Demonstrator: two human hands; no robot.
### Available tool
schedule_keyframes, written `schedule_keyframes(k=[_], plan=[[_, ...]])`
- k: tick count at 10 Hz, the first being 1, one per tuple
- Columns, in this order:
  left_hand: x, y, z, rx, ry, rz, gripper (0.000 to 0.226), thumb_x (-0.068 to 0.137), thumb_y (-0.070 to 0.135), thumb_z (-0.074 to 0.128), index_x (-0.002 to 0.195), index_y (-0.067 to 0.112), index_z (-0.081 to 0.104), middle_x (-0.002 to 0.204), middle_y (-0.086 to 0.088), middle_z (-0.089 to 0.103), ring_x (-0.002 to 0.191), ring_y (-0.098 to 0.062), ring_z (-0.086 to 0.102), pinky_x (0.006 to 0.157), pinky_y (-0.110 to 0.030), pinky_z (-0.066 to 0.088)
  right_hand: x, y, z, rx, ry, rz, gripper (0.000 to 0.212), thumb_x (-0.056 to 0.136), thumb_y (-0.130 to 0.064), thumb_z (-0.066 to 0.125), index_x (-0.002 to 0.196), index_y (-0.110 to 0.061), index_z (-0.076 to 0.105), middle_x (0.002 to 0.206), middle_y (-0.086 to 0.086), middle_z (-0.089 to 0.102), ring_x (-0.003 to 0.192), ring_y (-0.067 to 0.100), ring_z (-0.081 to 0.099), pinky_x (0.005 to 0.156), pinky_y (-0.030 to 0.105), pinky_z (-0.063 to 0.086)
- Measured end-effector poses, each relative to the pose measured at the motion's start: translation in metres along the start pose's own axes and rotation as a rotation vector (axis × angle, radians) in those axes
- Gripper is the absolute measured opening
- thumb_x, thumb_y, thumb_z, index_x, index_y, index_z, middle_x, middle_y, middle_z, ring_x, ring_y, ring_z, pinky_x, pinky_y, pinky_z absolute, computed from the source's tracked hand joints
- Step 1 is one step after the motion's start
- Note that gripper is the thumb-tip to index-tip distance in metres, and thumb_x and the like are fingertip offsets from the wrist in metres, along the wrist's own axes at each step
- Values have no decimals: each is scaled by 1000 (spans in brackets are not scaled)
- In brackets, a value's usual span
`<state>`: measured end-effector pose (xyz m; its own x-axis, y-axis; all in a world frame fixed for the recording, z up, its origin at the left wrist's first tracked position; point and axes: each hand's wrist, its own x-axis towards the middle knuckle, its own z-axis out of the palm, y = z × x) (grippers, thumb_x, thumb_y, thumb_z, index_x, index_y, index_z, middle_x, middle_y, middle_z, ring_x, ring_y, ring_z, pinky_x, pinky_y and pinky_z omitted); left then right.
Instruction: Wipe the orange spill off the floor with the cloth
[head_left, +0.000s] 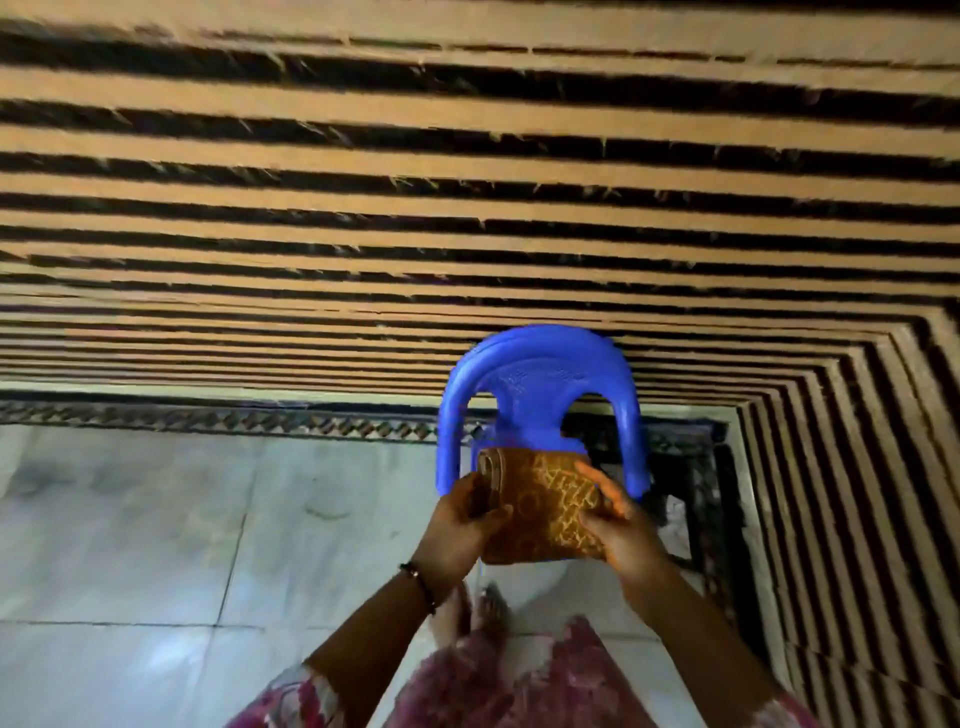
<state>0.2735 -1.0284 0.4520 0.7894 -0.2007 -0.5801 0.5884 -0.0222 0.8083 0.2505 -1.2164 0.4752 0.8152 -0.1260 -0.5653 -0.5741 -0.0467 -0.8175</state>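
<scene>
I hold a folded brown cloth with a pale yellow pattern (543, 506) in both hands, in front of me above the floor. My left hand (465, 525) grips its left edge, thumb on top. My right hand (618, 519) grips its right side, fingers curled over the upper edge. The pale marble floor (156, 519) lies below. No orange spill shows on the visible floor.
A blue plastic chair (540, 395) stands right behind the cloth, against a wall of tan and black stripes (467, 182). A dark patterned border (234, 418) runs along the wall's foot. My bare feet (478, 613) and pink patterned garment (519, 686) are below.
</scene>
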Motion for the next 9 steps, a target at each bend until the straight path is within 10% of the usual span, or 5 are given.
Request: schedule_keyframes(k=[2, 5, 6, 7, 9], plan=[[104, -87, 24, 9, 41, -175, 28, 74, 3, 69, 97, 18, 63, 83, 3, 69, 75, -10, 63, 66, -19, 49, 94, 95, -19, -239, 78, 63, 44, 79, -43, 60, 121, -33, 50, 118, -6, 59, 108, 7, 57, 87, 24, 44], [232, -216, 21, 78, 80, -278, 30, 75, -18, 59, 89, 8, 59, 69, 7, 70, 61, -2, 64, 55, -18, 52, 232, 243, -4, -414, 74, 144, 53, 88, 5, 51, 137, -15, 43, 118, -5, 48, 110, 12, 46, 74, 1, 29], [246, -244, 10, 284, 13, -194, 17, 76, 11, 67, 90, 17, 59, 78, 3, 70, 71, 0, 64, 71, -22, 53, 253, 275, -7, -493, 160, 176, 45, 90, 2, 49, 132, -15, 51, 122, 7, 59, 113, 25, 53, 78, 18, 35], [239, -253, 1, 502, -133, -144, 70, 60, 47, 56, 115, 4, 60, 111, -5, 64, 103, -16, 60, 91, -21, 45, 257, 294, -19, -647, 173, 169, 39, 90, -4, 51, 124, -21, 60, 123, 16, 59, 114, 35, 53, 93, 38, 42], [186, -212, -6, 662, -86, -173, 45, 86, 17, 65, 129, 12, 54, 131, -4, 57, 123, -21, 51, 94, -13, 32, 219, 245, -31, -459, 201, 134, 23, 83, -7, 52, 98, -13, 69, 93, 13, 65, 96, 35, 61, 74, 32, 39]])
